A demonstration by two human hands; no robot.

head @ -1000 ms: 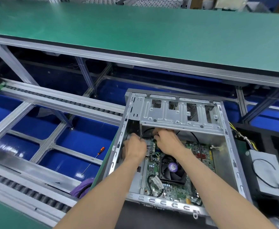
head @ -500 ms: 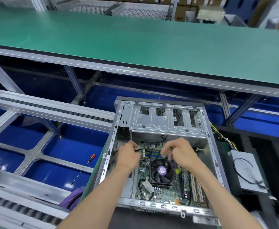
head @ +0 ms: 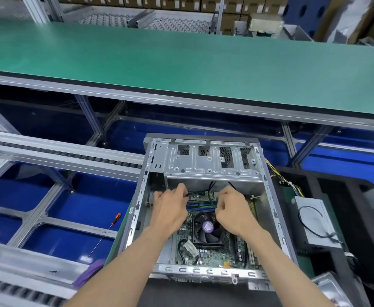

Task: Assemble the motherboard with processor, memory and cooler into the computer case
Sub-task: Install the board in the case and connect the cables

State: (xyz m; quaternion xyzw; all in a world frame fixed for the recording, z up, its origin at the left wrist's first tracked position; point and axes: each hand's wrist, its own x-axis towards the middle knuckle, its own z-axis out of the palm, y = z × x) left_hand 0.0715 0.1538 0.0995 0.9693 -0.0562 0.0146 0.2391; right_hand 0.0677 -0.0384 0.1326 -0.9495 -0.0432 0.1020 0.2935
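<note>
Motherboard (head: 212, 251) sat flat inside open computer case (head: 268, 196), case lying on its side at near edge of work line. Cooler (head: 206, 229) with purple middle sat on board, memory (head: 201, 207) just behind it. Left hand (head: 170, 209) reached in, grip clenched on thin black cable (head: 190, 193). Right hand (head: 232, 209) curled near second cable; maybe pinching it, could not tell. Orange screwdriver (head: 115, 219) lay off to left, well apart.
</note>
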